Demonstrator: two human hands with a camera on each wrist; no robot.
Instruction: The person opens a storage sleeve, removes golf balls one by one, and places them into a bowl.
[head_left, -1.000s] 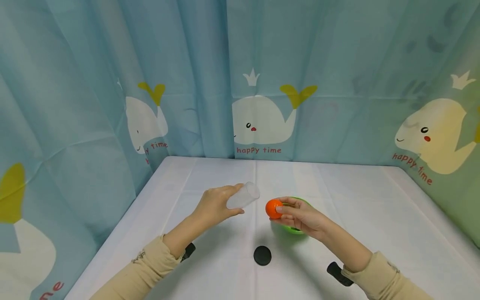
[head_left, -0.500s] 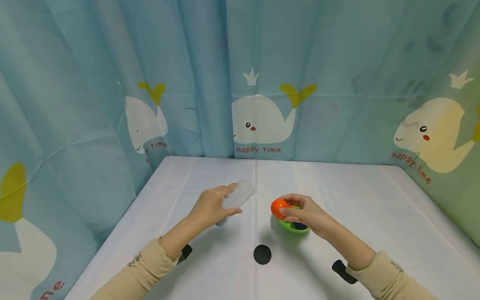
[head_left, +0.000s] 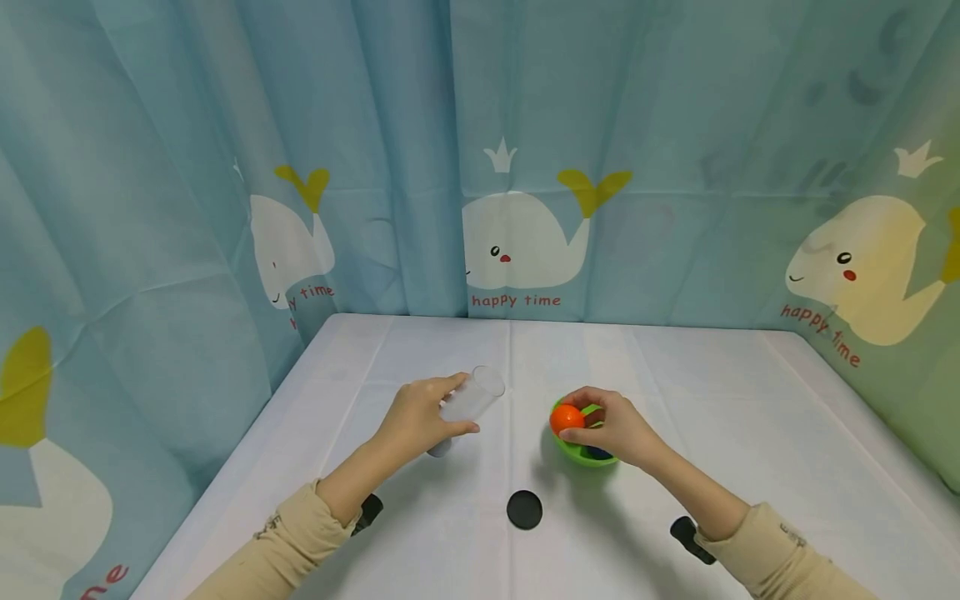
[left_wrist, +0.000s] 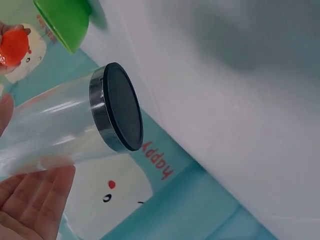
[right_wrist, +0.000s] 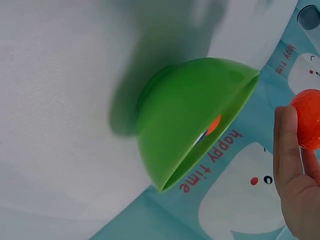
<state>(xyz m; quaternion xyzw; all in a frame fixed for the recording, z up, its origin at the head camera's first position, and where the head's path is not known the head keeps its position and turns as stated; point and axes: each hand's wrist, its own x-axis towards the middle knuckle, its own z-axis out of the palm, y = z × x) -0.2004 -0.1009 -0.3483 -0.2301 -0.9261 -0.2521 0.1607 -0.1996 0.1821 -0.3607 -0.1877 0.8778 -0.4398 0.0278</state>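
Observation:
My left hand [head_left: 420,414] grips a clear cylindrical container [head_left: 475,393], tilted, with its open rim facing up and to the right. Its other end shows a dark cap with a shiny band in the left wrist view [left_wrist: 122,107]. Between thumb and fingers, my right hand [head_left: 618,427] pinches a small orange ball [head_left: 567,420] whose surface looks finely dimpled. Ball and fingers are above a green bowl [head_left: 585,457]. Inside the bowl, the right wrist view shows a bit of another orange thing [right_wrist: 214,124] and something blue and white; the rest is hidden.
A round black disc [head_left: 524,510] lies flat on the white table [head_left: 450,550], in front of the bowl. Blue curtains [head_left: 405,167] printed with whales stand around the table's far side and flanks. Black straps show at both wrists.
The right hand has carried the orange ball a little to the right, over the bowl. The left hand and the container have drifted slightly left.

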